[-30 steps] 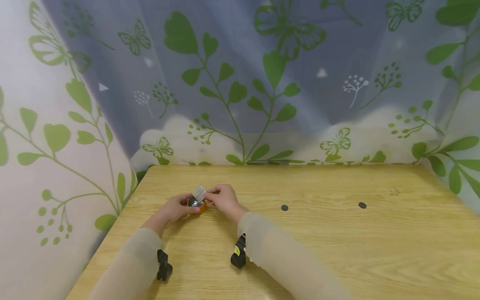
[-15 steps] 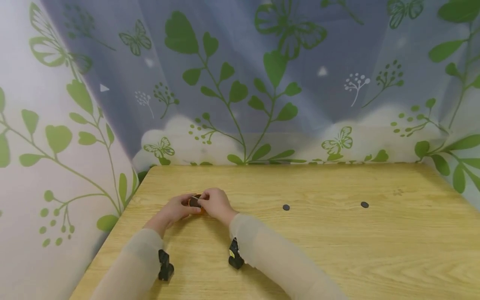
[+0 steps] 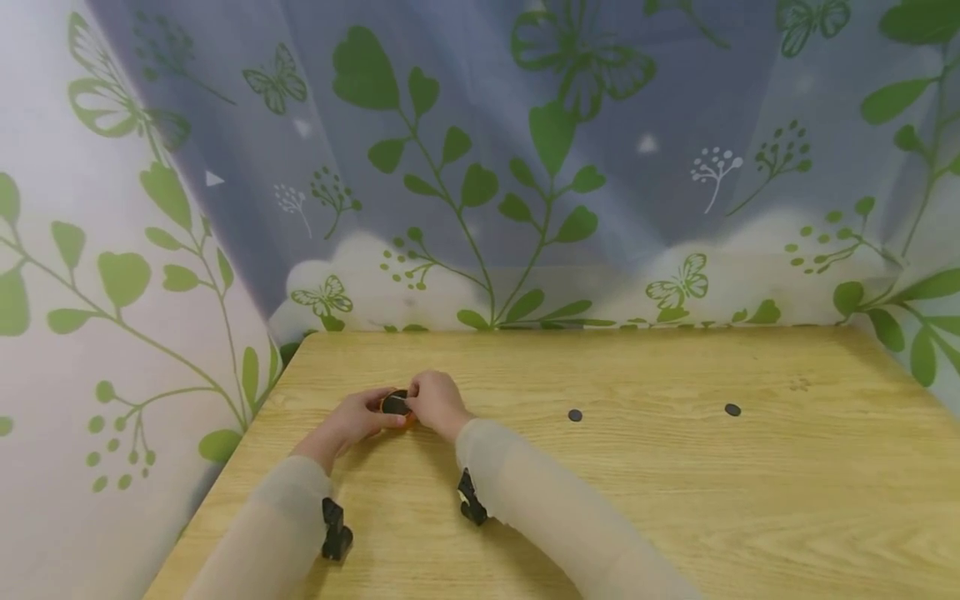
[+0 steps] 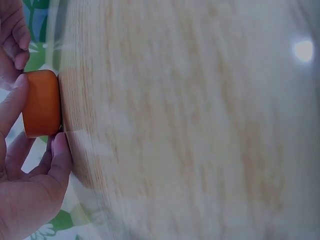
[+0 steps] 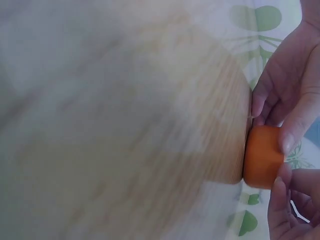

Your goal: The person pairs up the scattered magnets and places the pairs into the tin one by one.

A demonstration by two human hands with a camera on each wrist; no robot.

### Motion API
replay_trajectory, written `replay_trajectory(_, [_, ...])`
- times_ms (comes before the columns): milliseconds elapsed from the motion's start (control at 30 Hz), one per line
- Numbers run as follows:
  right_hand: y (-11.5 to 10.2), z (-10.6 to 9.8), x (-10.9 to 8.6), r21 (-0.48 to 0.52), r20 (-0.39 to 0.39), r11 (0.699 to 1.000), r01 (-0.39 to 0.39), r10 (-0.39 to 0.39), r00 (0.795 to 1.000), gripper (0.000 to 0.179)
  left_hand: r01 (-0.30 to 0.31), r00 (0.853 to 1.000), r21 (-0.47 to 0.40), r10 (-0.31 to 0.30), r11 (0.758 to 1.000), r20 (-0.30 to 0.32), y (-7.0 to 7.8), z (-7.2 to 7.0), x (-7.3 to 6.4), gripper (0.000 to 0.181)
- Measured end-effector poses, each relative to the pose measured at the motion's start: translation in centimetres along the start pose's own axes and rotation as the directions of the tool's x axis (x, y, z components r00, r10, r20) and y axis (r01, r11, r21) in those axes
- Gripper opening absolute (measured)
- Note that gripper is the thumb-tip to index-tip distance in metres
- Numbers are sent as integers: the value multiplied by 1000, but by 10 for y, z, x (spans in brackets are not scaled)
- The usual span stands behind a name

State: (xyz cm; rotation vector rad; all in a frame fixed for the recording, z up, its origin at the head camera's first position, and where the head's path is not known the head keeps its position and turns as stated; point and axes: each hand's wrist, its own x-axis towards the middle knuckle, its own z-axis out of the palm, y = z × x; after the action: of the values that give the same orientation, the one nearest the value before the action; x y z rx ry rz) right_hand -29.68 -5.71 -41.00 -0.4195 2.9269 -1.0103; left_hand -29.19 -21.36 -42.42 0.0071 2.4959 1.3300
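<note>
While the left grip (image 3: 358, 421) half-encircles the orange container (image 4: 42, 104) at ten o'clock on the surface (image 3: 645, 492), the right grip (image 3: 438, 403) seemingly pinches a pale sliver (image 3: 401, 397); container probably light, rigid: hold its sides.

Smooth orange container (image 4: 42, 102) left of centre — plastic-looking, low sheen, wood-grain tabletop (image 3: 675, 492) across the lower half, softly creased cloth curtain (image 3: 465, 75) above, matt cloth sleeves (image 3: 255, 525) at the bottom

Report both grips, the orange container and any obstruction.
Left grip holds orange container by its side. Right grip at its dark top, exact hold hidden. Two dark discs off to the right, clear of both grips.
</note>
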Motion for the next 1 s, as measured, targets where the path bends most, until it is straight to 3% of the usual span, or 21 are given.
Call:
replay_trajectory(267, [13,-17,-3,44,19,999,-1,1,1000,15,-5,1000,-23,6,1000,22,2,3,4,66])
replay_trajectory(500, [52,-45,-12,104,44,994,-13,9,999,13,5,999,3,-5,1000,46,7,-1,3,69])
replay_trajectory(800, [89,-84,-41,119,74,993,-11,2,997,9,14,996,-13,-12,1000,86,9,-4,3,74])
replay_trajectory(1000, [113,-109,-65,80,75,997,-15,9,997,8,-26,996,140,14,990,87,15,-5,1,78])
